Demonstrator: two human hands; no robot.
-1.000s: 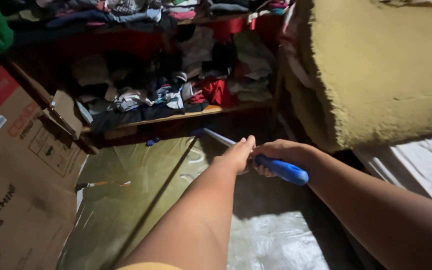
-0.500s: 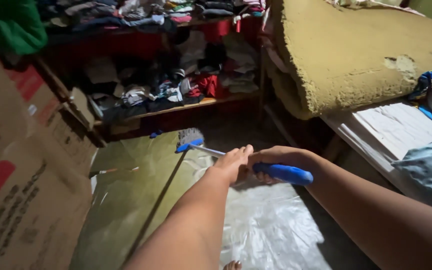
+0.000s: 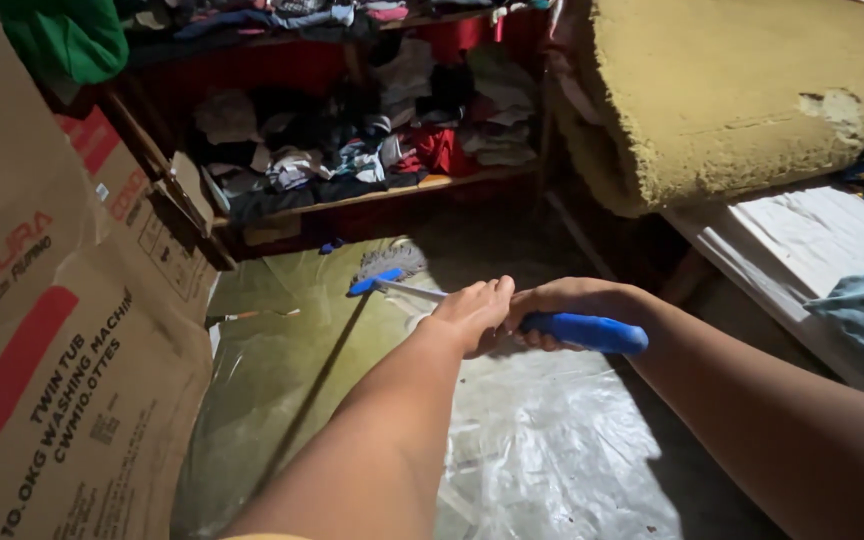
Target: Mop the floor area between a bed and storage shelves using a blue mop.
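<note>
As you look down, both your arms reach forward over the floor, and the scene reads like this:

Right hand: your right hand (image 3: 567,312) wraps around the blue handle (image 3: 592,332) of a broom, its grip pressed shut on that handle.
Left hand: your left hand (image 3: 472,312) lies just beside the right one, fingers straight and together, touching the broom's pale shaft (image 3: 410,291); you cannot tell whether its grip closes on it.
Broom: the broom head (image 3: 384,268), blue with grey bristles, rests on the floor ahead of your hands.
Floor: a clear plastic sheet (image 3: 532,450) covers it beneath your arms.
Left side: a large cardboard box (image 3: 42,330) stands close by.
Ahead: a red shelf (image 3: 372,195) holds heaped clothes.
Right side: a worn yellow foam mattress (image 3: 732,90) lies on a bed.
</note>
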